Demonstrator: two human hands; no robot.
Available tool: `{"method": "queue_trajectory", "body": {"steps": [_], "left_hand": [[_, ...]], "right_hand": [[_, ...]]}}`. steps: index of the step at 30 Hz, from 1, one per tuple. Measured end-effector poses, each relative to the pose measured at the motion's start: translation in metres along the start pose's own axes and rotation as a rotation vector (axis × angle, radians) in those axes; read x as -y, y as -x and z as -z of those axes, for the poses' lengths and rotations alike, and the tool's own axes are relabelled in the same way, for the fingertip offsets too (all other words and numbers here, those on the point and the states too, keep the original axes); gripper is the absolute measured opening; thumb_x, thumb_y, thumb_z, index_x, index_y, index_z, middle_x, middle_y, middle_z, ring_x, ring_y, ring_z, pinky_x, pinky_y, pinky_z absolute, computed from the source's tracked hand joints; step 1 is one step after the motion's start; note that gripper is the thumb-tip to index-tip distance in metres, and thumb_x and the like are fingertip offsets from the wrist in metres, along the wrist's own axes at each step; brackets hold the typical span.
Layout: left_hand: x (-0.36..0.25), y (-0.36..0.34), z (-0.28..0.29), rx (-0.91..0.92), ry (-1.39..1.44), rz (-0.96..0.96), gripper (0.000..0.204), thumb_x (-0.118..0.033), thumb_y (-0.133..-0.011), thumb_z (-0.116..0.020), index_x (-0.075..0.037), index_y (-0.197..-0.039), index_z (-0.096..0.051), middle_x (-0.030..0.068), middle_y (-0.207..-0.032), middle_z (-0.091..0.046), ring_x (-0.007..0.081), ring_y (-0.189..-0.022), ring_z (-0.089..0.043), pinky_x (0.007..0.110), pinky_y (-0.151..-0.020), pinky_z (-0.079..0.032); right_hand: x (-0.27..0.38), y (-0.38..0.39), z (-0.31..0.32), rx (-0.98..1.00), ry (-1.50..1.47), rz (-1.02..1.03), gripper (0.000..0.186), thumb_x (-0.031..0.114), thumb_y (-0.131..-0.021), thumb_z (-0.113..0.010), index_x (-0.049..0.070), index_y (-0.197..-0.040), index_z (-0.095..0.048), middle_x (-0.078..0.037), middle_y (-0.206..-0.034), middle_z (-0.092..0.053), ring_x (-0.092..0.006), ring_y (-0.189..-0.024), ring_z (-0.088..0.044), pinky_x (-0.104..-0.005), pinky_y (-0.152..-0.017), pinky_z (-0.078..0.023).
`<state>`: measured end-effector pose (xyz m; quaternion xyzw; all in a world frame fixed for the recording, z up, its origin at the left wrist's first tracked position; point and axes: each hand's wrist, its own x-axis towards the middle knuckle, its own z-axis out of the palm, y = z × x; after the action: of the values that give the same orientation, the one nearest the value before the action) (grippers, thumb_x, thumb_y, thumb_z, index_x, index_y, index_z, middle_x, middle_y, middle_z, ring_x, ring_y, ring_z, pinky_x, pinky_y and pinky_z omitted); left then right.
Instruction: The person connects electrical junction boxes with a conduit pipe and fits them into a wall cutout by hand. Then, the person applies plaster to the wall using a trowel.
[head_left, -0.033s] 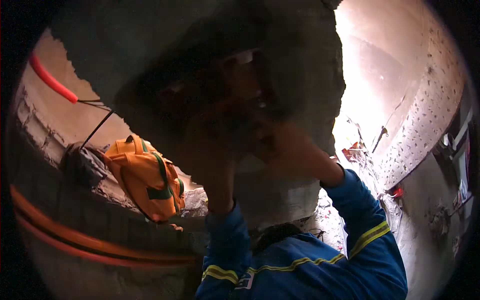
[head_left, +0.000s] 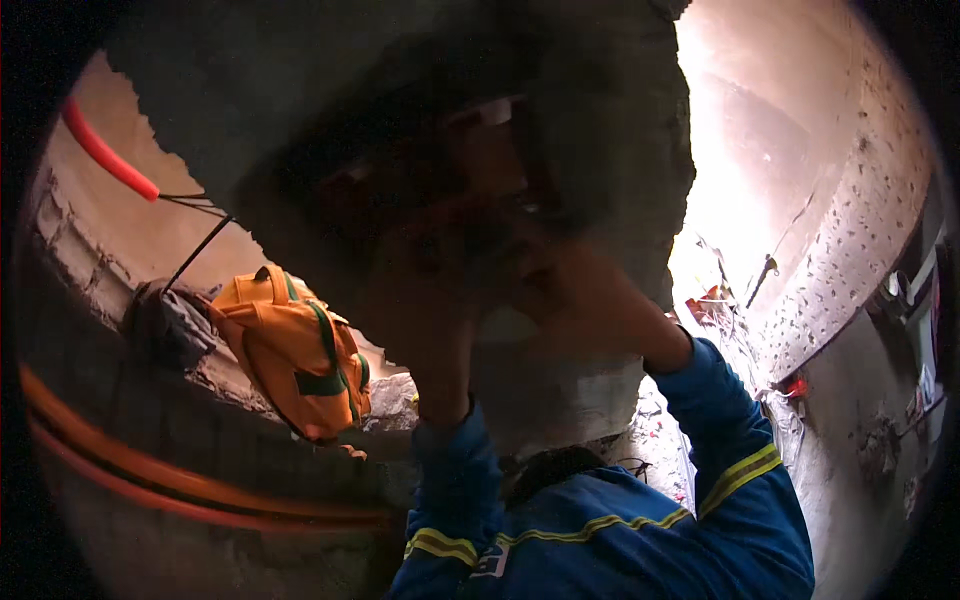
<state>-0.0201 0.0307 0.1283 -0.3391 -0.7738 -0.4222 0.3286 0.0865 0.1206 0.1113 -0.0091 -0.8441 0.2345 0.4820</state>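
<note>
My two raised hands are close together in deep shadow in front of a dark grey slab (head_left: 600,120) with ragged edges. My right hand (head_left: 568,285) has its fingers curled in around something too dark to name. My left hand (head_left: 432,285) is beside it, its fingers lost in the shadow. Just above both hands is a dark object (head_left: 490,165) with dull reddish parts and a pale patch; its kind does not show. Whether the hands hold it or only touch it cannot be made out. Blue sleeves with yellow bands cover my forearms.
An orange backpack (head_left: 295,355) with green trim lies on a rubble ledge at left, beside a dark cloth bundle (head_left: 172,325). A red conduit (head_left: 108,155) with black cables hangs above. Orange hoses (head_left: 190,490) curve below. Debris and wires (head_left: 730,300) lie at right near a pitted wall (head_left: 850,220).
The whole view has shifted very slightly. My hands stay at nearly the same place by the dark object, and nothing is visibly let go or taken up.
</note>
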Motion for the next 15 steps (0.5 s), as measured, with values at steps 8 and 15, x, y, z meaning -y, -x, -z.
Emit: {"method": "queue_trajectory", "body": {"steps": [8, 15], "left_hand": [[0.027, -0.011, -0.012, 0.007, 0.24, -0.004, 0.028, -0.026, -0.082, -0.067, -0.005, -0.1, -0.064, 0.0103, -0.076, -0.067, 0.0194, -0.065, -0.064, 0.033, -0.061, -0.05], [0.022, -0.013, 0.002, 0.258, 0.523, 0.234, 0.032, -0.022, -0.082, -0.066, -0.004, -0.107, -0.059, 0.0056, -0.066, -0.06, 0.0132, -0.052, -0.057, 0.027, -0.048, -0.045]], "right_hand": [[-0.026, -0.008, -0.008, 0.235, -0.105, -0.16, 0.054, 0.006, -0.076, -0.057, 0.003, -0.129, -0.045, -0.02, -0.074, -0.062, -0.0306, -0.061, -0.061, -0.0375, -0.053, -0.047], [-0.054, 0.001, -0.036, 0.139, 0.061, -0.027, 0.038, 0.022, -0.076, -0.063, -0.002, -0.105, -0.058, -0.025, -0.072, -0.063, -0.0415, -0.064, -0.062, -0.0483, -0.059, -0.052]]}}
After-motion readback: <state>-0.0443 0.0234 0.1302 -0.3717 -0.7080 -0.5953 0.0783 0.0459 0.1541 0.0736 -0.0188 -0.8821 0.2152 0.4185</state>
